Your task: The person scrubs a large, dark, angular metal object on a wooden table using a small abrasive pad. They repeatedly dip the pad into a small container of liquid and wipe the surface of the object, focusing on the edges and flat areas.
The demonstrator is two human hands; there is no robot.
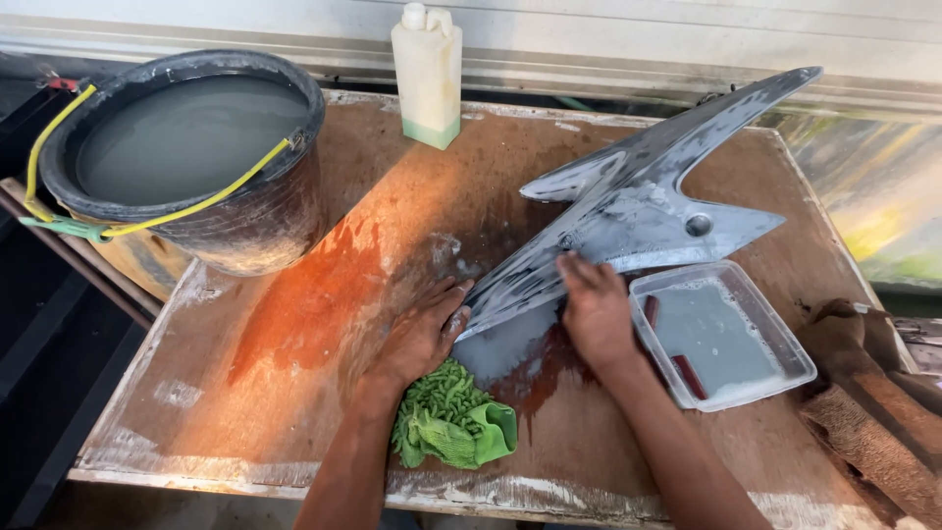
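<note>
Green cloth [451,417] under left hand [424,334], fingers flat, steadying grey panel [628,211]; right hand [597,309] pressed flat beside water tray [775,339].

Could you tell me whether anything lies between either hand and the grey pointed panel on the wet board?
Nothing visible does. The left hand rests at the lower edge of the grey panel, and the right hand presses directly on it. The green cloth lies behind the left hand, under its wrist.

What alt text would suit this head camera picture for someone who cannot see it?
Two bare hands, left hand and right hand, press a wet grey pointed panel on a wooden table. Nearby: a green cloth, water bucket, white bottle, clear tray.
</note>
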